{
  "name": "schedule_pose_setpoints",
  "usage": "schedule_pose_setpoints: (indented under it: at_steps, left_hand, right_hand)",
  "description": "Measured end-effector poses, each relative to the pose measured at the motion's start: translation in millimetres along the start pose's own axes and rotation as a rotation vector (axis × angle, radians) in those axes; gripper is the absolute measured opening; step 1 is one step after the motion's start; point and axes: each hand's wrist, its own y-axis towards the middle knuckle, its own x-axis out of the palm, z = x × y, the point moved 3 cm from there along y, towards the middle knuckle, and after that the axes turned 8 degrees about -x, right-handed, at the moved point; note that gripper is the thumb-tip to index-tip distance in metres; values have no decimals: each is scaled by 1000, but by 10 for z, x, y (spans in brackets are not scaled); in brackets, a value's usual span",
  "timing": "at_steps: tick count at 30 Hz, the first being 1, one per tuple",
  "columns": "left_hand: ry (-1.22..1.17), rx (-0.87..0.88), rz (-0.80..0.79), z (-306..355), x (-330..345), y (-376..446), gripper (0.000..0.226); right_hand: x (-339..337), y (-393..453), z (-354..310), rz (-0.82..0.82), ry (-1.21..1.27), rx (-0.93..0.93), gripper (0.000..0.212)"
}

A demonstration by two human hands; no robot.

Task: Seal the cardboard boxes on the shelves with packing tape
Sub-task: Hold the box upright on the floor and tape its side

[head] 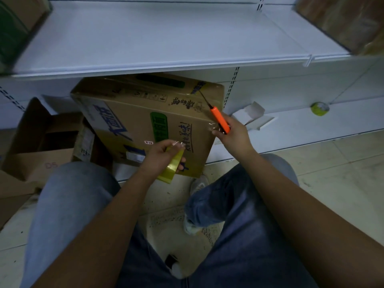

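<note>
A printed cardboard box (pixel 133 119) leans tilted on the bottom shelf, its lower edge hanging over the floor. My left hand (pixel 160 156) grips a yellowish roll of packing tape (pixel 172 167) against the box's front face. My right hand (pixel 232 136) holds an orange utility knife (pixel 220 119) at the box's right edge, blade pointing up and left along the box. A clear strip of tape seems to stretch between my two hands, but it is hard to make out.
An open brown carton (pixel 41 146) stands at the left. A green tape roll (pixel 320 108) and a small white flattened box (pixel 252 117) lie on the bottom shelf (pixel 311 129) at right. A white shelf (pixel 145 38) above carries boxes at both ends. My knees frame the tiled floor.
</note>
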Motion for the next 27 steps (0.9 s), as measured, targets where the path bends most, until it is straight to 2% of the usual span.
schedule_pose_setpoints:
  at_steps: [3, 5, 9, 13, 15, 17, 21, 25, 27]
  left_hand:
    - [10, -3, 11, -9, 7, 6, 15]
    - [14, -2, 14, -13, 12, 20, 16]
    - [22, -16, 16, -30, 24, 67, 15]
    - [26, -33, 16, -21, 32, 56, 15]
    - [16, -35, 14, 16, -14, 21, 15]
    - [-5, -33, 31, 74, -148, -40, 16]
    - [-31, 29, 155, 242, -543, -295, 22]
    - [-92, 99, 325, 270, -883, -571, 22]
    - [-133, 135, 414, 249, -1019, -680, 24]
  right_hand:
    - [-26, 7, 18, -63, 72, 18, 66]
    - [-35, 15, 54, -104, 103, 42, 63]
    - [-44, 36, 80, -19, 145, 24, 54]
    - [-56, 105, 89, 57, -170, -54, 56]
    - [-115, 170, 127, 29, -407, -145, 58]
    - [-239, 254, 170, -11, -544, -205, 58]
    - [-510, 373, 189, -103, -697, -256, 48]
    - [-631, 312, 213, -196, -662, -156, 51]
    - [-636, 260, 198, -190, -735, -143, 48]
